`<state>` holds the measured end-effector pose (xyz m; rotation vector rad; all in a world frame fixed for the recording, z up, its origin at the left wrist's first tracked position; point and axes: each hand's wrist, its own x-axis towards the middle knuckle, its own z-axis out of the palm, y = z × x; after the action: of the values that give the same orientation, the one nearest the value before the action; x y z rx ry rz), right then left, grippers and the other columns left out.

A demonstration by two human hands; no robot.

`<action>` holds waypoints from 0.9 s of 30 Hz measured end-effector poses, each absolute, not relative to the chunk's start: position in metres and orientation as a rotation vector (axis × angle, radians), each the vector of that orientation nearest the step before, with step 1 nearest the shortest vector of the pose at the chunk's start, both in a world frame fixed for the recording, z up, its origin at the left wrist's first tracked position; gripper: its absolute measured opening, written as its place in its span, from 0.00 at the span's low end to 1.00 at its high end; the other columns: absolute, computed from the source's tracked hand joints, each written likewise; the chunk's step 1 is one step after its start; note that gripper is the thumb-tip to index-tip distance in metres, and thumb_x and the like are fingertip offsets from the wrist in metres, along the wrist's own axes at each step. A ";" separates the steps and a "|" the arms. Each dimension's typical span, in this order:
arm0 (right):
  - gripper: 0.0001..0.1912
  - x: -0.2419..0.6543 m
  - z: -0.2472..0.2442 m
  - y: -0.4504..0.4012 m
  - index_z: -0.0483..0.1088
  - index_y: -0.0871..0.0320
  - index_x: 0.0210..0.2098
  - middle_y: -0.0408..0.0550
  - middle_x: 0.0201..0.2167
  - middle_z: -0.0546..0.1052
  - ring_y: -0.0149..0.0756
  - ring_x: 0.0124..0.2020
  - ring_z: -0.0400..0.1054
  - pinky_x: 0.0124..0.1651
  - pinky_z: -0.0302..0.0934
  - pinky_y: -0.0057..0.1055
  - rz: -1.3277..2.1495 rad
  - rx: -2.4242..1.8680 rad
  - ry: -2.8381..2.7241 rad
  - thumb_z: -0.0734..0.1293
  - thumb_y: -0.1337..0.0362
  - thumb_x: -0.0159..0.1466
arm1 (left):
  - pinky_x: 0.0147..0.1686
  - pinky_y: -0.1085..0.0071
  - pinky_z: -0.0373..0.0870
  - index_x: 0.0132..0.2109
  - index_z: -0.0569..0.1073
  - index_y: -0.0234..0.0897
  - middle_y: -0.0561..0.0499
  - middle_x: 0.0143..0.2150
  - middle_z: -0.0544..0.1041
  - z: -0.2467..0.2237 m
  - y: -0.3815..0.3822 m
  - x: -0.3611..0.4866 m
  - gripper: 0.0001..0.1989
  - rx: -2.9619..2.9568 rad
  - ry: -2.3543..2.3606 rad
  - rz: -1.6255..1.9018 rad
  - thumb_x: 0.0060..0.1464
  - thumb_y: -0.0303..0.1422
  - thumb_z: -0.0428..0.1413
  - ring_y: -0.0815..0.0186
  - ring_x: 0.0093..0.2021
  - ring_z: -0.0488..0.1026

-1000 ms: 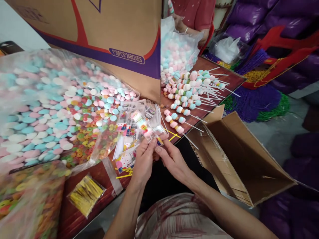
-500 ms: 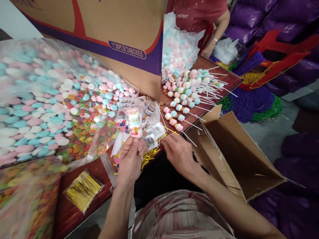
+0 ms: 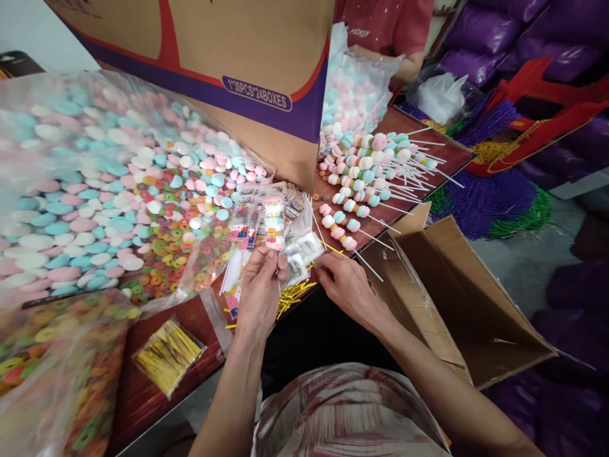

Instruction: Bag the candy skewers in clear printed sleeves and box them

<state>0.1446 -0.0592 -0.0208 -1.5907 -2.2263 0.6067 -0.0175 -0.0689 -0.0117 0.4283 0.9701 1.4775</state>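
My left hand (image 3: 261, 285) is closed round the lower end of a candy skewer in a printed clear wrapper (image 3: 275, 222), which stands upright above the fingers. To its right, my right hand (image 3: 346, 279) is bent with its fingertips together by the yellow twist ties (image 3: 295, 293); whatever it may pinch is too small to make out. Small white packets (image 3: 302, 254) lie between the hands. Behind them are flat printed wrappers (image 3: 242, 206). Unwrapped candy skewers (image 3: 359, 184) with white sticks are piled on the table beyond my right hand.
Big clear bags of pastel candies (image 3: 85, 216) and ring gummies (image 3: 57, 368) cover the left side. A pack of yellow ties (image 3: 169, 357) lies near the edge. A large carton (image 3: 214, 70) stands behind; an open box (image 3: 457, 298) is at right. Another person (image 3: 385, 32) sits across.
The view has shifted slightly, moving the table things rightward. My left hand has turned a little, and the wrapped skewer looks narrower. The other person's arm has drawn back behind the candy bag.
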 end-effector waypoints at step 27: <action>0.09 0.128 -0.021 -0.049 0.63 0.55 0.33 0.40 0.26 0.68 0.30 0.27 0.61 0.33 0.56 0.27 0.830 -1.200 -1.902 0.56 0.65 0.70 | 0.21 0.79 0.49 0.37 0.63 0.41 0.60 0.24 0.64 -0.024 -0.062 -0.002 0.10 0.578 1.106 1.483 0.52 0.31 0.59 0.76 0.21 0.55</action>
<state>0.1284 -0.0493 -0.0206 -1.1996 -1.9015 0.8303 -0.0017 -0.0618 -0.0238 0.5780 1.1064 1.4827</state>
